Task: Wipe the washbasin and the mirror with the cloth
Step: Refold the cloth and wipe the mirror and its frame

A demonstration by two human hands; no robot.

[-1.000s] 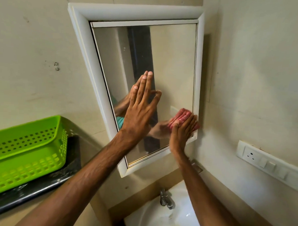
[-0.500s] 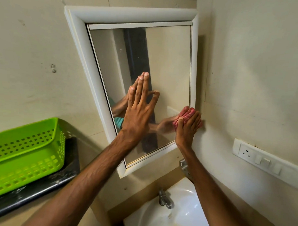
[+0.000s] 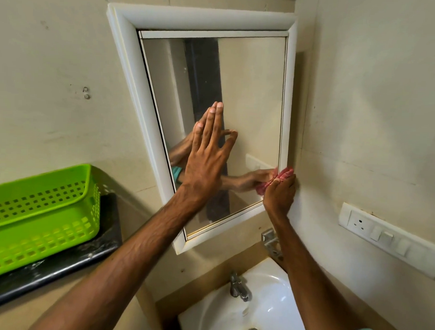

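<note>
Cloth [image 3: 286, 173] shifted to mirror [image 3: 251, 92] edge, left hand [image 3: 206, 162] flat

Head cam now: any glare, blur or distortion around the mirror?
Head view: sharp, no motion blur on left hand or on right hand gripping the cloth; wide-angle lens skews the mirror frame; glass shows reflections, no glare; soft shadow on wall right of frame.

The rectangular glass mirror [image 3: 250, 104] is smooth and reflective, set in a white moulded frame [image 3: 131, 70] with a soft sheen. The crumpled pink cloth [image 3: 284, 174] looks woven and ribbed. The white ceramic washbasin [image 3: 263, 302] and chrome metal tap [image 3: 238, 286] are glossy. The lime-green perforated plastic basket [image 3: 37, 208] is semi-glossy — the cream painted wall [image 3: 54, 72] matt and scuffed.
</note>
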